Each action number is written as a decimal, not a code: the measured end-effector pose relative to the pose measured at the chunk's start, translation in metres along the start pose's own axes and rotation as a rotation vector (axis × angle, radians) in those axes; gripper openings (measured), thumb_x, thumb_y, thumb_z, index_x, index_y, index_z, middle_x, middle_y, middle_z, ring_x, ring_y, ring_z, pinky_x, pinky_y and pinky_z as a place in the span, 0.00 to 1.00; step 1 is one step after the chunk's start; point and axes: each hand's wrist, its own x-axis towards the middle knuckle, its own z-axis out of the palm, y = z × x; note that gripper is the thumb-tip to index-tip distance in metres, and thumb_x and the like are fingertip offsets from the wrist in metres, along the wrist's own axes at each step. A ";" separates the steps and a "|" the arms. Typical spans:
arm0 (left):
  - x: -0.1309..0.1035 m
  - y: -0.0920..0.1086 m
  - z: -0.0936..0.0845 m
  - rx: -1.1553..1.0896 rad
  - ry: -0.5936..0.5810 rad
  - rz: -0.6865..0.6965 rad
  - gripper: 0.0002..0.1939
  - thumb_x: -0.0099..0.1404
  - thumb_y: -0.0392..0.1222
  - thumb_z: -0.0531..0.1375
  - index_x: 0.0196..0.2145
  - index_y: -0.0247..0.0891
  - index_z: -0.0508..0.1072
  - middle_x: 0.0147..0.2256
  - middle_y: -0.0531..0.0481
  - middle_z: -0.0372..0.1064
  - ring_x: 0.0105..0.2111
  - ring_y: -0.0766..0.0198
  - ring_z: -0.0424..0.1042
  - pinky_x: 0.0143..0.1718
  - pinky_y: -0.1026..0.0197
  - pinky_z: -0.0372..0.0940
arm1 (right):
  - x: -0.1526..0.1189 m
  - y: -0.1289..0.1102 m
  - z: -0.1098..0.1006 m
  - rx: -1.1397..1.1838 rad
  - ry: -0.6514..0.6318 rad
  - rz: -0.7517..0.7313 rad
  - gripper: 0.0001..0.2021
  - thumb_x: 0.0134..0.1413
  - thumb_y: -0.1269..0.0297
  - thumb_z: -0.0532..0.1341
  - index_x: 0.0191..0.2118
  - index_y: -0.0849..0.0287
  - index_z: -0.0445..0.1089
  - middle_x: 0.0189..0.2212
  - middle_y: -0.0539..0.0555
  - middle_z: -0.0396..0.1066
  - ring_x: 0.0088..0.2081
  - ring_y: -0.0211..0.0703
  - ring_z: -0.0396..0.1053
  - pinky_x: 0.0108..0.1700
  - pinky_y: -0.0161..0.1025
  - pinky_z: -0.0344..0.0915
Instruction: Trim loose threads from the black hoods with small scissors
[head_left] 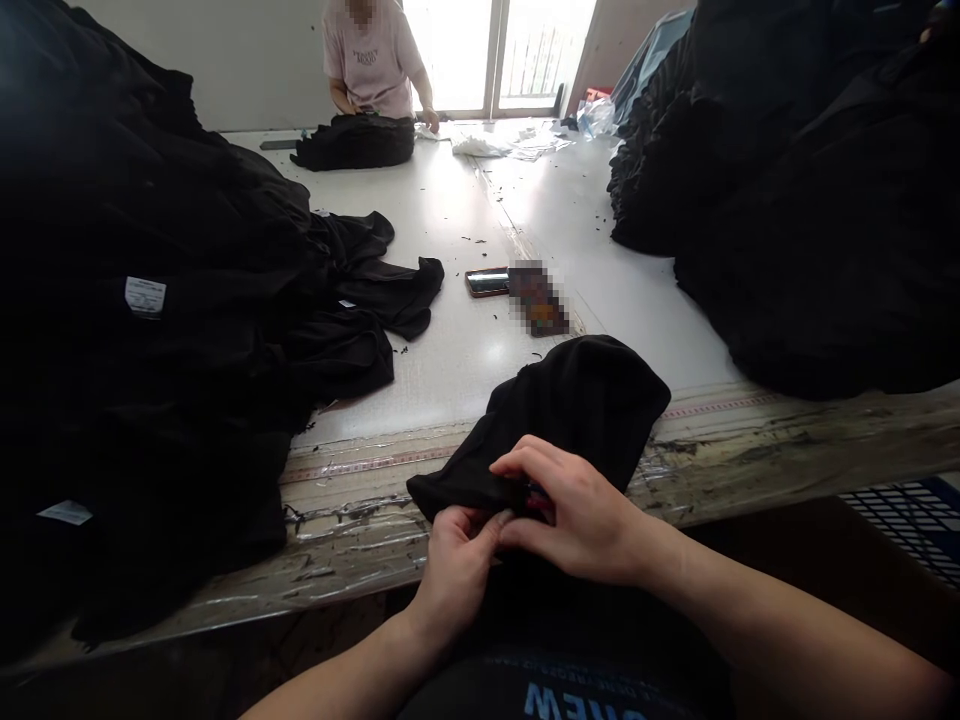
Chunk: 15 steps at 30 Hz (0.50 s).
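Observation:
A black garment (577,400) lies over the table's near edge and hangs down toward my lap. My left hand (457,560) is closed, its thumb and fingers pinching the near edge of the cloth. Close against it, my right hand (577,510) curls round a small tool with red and blue parts (538,497). Most of that tool is hidden by the fingers and the dark fabric, so its kind does not show. The fingertips of both hands nearly meet at the cloth.
A large heap of black garments (187,350) with white labels covers the left side; another heap (810,220) stands right. Phones (487,282) lie mid-table. A measuring tape (360,466) runs along the near edge. Across the table sits a person (371,60) beside black cloth.

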 end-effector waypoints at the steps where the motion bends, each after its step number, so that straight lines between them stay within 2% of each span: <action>1: -0.001 0.001 -0.002 0.018 -0.018 -0.016 0.12 0.56 0.44 0.66 0.34 0.33 0.78 0.32 0.45 0.77 0.31 0.62 0.73 0.33 0.65 0.66 | -0.001 0.002 0.002 -0.059 -0.023 -0.009 0.11 0.48 0.71 0.62 0.40 0.60 0.67 0.36 0.53 0.66 0.31 0.37 0.64 0.31 0.34 0.63; 4: -0.003 0.006 -0.014 0.017 -0.041 -0.103 0.14 0.53 0.43 0.68 0.37 0.33 0.77 0.33 0.45 0.77 0.34 0.60 0.74 0.33 0.64 0.67 | -0.003 0.011 0.009 -0.206 -0.040 -0.020 0.07 0.48 0.77 0.56 0.33 0.60 0.66 0.31 0.52 0.64 0.28 0.37 0.62 0.29 0.34 0.60; 7: -0.005 0.012 -0.030 -0.118 0.076 -0.067 0.16 0.56 0.47 0.66 0.37 0.33 0.75 0.34 0.44 0.76 0.34 0.60 0.75 0.35 0.62 0.69 | -0.007 0.019 0.012 -0.256 -0.030 -0.039 0.10 0.45 0.81 0.55 0.32 0.61 0.66 0.31 0.52 0.63 0.27 0.37 0.62 0.28 0.34 0.60; 9: -0.006 0.014 -0.038 -0.174 0.155 -0.005 0.15 0.57 0.48 0.65 0.35 0.32 0.75 0.33 0.45 0.76 0.32 0.62 0.75 0.35 0.62 0.70 | -0.008 0.020 0.011 -0.251 -0.057 -0.009 0.10 0.47 0.79 0.57 0.36 0.60 0.67 0.33 0.52 0.64 0.28 0.37 0.63 0.30 0.35 0.62; 12: -0.008 0.015 -0.041 -0.171 0.179 0.023 0.13 0.56 0.46 0.66 0.32 0.31 0.74 0.30 0.47 0.75 0.30 0.64 0.75 0.33 0.64 0.70 | -0.008 0.014 0.006 -0.148 -0.040 0.060 0.15 0.50 0.71 0.62 0.45 0.60 0.66 0.39 0.55 0.66 0.34 0.40 0.67 0.35 0.37 0.66; 15: -0.010 0.015 -0.036 -0.191 0.144 0.032 0.13 0.56 0.45 0.66 0.32 0.31 0.75 0.30 0.46 0.76 0.30 0.64 0.75 0.34 0.63 0.70 | -0.003 0.003 0.001 -0.031 0.017 0.052 0.09 0.52 0.69 0.62 0.41 0.60 0.68 0.37 0.54 0.66 0.34 0.38 0.66 0.35 0.36 0.66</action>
